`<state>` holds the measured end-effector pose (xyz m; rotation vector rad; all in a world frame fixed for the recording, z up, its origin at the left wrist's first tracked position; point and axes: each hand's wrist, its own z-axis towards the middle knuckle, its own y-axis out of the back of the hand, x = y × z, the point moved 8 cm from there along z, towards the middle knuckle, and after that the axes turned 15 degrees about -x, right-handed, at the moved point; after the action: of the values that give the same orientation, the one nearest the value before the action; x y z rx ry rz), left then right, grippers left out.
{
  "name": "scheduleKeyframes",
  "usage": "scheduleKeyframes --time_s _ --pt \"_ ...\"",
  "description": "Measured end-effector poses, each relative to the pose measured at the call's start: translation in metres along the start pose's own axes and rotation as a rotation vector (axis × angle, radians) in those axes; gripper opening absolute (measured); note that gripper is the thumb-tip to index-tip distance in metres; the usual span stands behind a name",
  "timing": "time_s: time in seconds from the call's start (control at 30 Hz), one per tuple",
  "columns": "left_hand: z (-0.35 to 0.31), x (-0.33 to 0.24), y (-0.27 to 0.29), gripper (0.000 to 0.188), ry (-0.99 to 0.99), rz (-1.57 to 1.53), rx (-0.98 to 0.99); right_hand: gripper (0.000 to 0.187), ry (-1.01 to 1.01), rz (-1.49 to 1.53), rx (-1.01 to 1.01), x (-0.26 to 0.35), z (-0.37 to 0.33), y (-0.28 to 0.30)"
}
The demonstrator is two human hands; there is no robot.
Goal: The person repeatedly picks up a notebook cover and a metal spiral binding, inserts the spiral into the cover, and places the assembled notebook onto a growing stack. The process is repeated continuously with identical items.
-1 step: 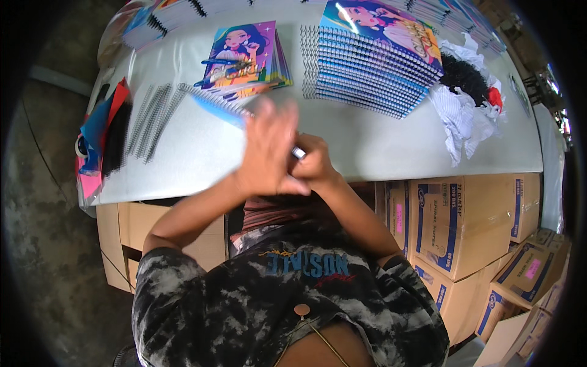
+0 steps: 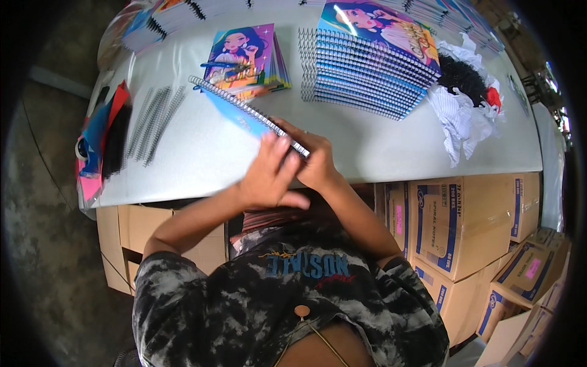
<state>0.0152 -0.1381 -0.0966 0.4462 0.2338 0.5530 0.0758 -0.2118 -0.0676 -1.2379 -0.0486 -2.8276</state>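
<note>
A spiral-bound notebook (image 2: pixel 244 113) with a blue cover lies slanted on the grey table (image 2: pixel 202 159), its wire spine running from the far left toward me. Both my hands meet at its near end by the table's front edge. My left hand (image 2: pixel 269 174) lies over the cover with the thumb pointing right. My right hand (image 2: pixel 317 164) grips the near end of the spine next to it. How far the cover is open is hidden under my hands.
Behind the notebook sit a stack of colourful covers with a blue pen (image 2: pixel 241 58) and a fanned pile of bound notebooks (image 2: pixel 373 64). Loose black wire spirals (image 2: pixel 153 122) and coloured sheets (image 2: pixel 98 140) lie left, crumpled cloth (image 2: pixel 465 107) right. Cardboard boxes (image 2: pixel 452 226) stand under the table.
My left hand's fingers, stretched up across the notebook before, have drawn back toward me and now rest lower on the cover. The notebook and right hand have hardly moved.
</note>
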Motion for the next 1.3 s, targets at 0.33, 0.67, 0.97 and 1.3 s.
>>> scheduleKeyframes --time_s 0.33,0.67,0.97,1.3 --pt "0.087 0.013 0.122 0.025 0.947 0.139 -0.194 0.054 0.357 -0.126 0.230 0.084 0.048 -0.014" --pt "0.070 0.073 0.090 0.013 1.262 -0.687 -0.162 0.018 -0.579 0.294 0.000 0.016 0.046 -0.017" --pt "0.138 0.060 0.079 0.025 0.623 -0.323 0.169 0.024 -0.177 0.124 -0.144 0.060 0.076 0.037" --pt "0.230 0.143 -0.003 0.046 0.642 0.025 -0.682 0.063 -0.031 -0.010 -0.926 -0.030 0.136 0.237"
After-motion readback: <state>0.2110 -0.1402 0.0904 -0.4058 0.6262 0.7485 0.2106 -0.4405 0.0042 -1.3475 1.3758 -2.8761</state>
